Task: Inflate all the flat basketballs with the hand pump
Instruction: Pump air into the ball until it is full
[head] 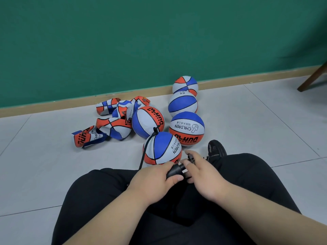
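The left hand (152,181) grips the black hand pump (175,171) by its barrel, fingers curled round it; the right hand (203,170) curls its fingers on the pump's handle. At 12 o'clock, its hose (146,151) reaches the nearest basketball (161,148) on the floor (247,121). Flat basketballs (109,124) lie heaped at 10 o'clock.

Your head camera looks forward and down from where you sit, close over your lap (177,206), past the balls (186,129) nearby on the floor (247,112) to the wall (123,41).
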